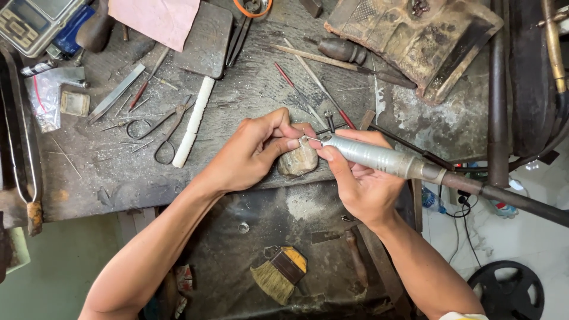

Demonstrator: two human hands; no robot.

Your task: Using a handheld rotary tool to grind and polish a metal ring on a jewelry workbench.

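Bench (249,89): worn grey top filling the upper two thirds of the frame, littered with tools.
Block (415,41): battered wooden form, upper right.
Tray (261,237): dark, dusty, below the bench edge at lower centre; holds a brush (278,275).
Scale (32,24): digital, upper left corner.
Cloth (157,18): pink, top left of centre.
Handpiece (379,159): silver rotary tool with dark hose running to the right edge; gripped pen-fashion in the right hand (361,184), fingers closed round the barrel, tip pointing left.
Peg (298,159): worn wooden stub at bench edge, centre.
Stick (192,121): white, left of centre.
Scissors (160,127): beside the stick.
Workpiece (303,140): tiny metal item, centre, pinched between thumb and forefinger of the left hand (252,154), over the peg, touching the handpiece tip.
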